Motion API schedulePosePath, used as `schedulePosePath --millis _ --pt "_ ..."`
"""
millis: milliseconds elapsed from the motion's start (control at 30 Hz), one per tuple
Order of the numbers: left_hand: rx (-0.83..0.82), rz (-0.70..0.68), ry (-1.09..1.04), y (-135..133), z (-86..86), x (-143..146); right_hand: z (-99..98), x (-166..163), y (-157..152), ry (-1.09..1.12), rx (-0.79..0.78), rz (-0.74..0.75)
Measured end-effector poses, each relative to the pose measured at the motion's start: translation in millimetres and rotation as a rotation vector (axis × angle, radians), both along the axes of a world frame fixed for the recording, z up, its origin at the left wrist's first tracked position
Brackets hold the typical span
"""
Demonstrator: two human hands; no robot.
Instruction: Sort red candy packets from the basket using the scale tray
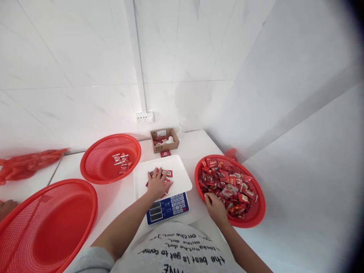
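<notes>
My left hand (157,185) lies over several small red packets (167,185) on the white pan (179,172) of a digital scale, fingers spread and pressing lightly on them. The scale's blue keypad panel (167,208) faces me. At the near left rim of a red plastic basket (260,212) is my right hand (216,208), its fingers curled. Whatever they may hold is hidden. Inside that basket is a heap of red snack-sized packets (229,184), some with white or clear parts.
A red mesh basket (93,153) holds a few packets at back left. Another red basket (92,212) stands nearer, beside another person's hand (8,208). Behind the scale sits a cardboard box (166,147) with packets. A red plastic bag (31,163) lies far left. Walls border the table.
</notes>
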State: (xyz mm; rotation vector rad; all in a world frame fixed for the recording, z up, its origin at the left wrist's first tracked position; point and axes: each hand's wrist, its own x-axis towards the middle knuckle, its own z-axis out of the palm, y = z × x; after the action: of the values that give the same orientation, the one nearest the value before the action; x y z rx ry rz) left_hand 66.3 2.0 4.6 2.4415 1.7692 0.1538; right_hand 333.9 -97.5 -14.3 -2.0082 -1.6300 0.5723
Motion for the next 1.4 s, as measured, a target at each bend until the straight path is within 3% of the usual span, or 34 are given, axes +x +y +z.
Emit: schedulePosePath --millis 133,200,267,367,533,667,767,1000,1133,1400 --pt "-0.062 -0.320 -0.019 12.6 5.4 -23.0 -0.2 -0.5 -0.4 -0.007 0.001 -0.006" --pt "-0.059 -0.378 -0.034 17.7 7.4 -33.5 -0.3 -0.6 -0.7 -0.009 -0.004 -0.011" --pt "-0.011 -0.270 -0.046 20.0 8.2 -44.0 -0.3 -0.4 -1.0 -0.013 -0.006 -0.010" --pt "0.073 0.048 -0.024 20.2 10.2 -65.8 -0.1 0.1 -1.1 -0.011 0.002 -0.001" --pt "0.077 0.450 0.009 16.0 21.1 -129.9 -0.1 0.6 -0.2 0.000 0.005 -0.001" --pt "-0.123 0.600 0.006 1.7 27.0 -187.3 -1.4 1.2 0.9 -0.021 -0.005 -0.006" --pt "-0.148 0.689 0.012 -13.3 27.6 -217.2 -2.8 1.8 1.3 -0.020 0.000 -0.008" --pt "-0.104 1.031 -0.157 -31.0 28.1 -242.6 -2.9 1.0 1.8 -0.015 0.000 -0.014" --pt "-0.100 1.087 -0.301 -28.7 29.9 -250.1 -1.0 0.3 2.4 -0.011 -0.037 -0.028" --pt "-0.134 1.079 -0.286 -19.5 35.6 -260.7 -1.2 0.1 1.8 -0.018 -0.013 -0.026"
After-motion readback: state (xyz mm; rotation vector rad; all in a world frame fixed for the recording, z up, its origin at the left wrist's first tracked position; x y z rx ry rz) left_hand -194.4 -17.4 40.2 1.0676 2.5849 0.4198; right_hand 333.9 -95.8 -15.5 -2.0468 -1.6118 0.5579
